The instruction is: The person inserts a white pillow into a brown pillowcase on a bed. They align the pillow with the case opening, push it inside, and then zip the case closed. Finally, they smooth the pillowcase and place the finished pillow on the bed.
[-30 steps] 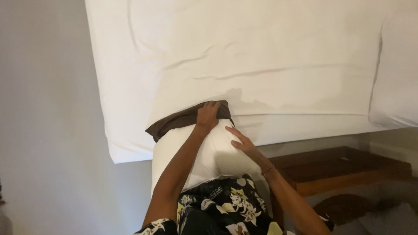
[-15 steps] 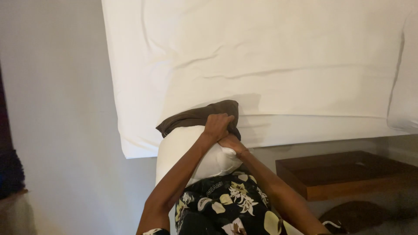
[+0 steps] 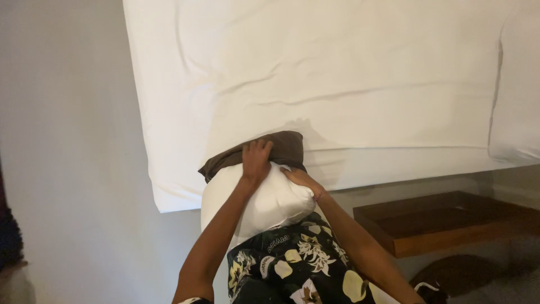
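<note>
Plainly, two hands work on one white pillow and one brown case, at the near edge of one bed. Left hand lies on top of the pillow's far end, fingers curled down and closed on the rim of the case where brown cloth meets white stuffing. Right hand sits just beside it, lower and to the right, fingers bent and pressed into the pillow's corner; whether it pinches the fabric or only pushes I cannot tell. The pillow is plump and creased, its far end tucked inside the case and the larger part bare, propped between the person's flowered garment and the mattress side. The case is dark brown, bunched, and rests against the white sheet. On the bed's right edge lies a second white pillow. Below it stands a dark wooden bench, near a grey floor.
</note>
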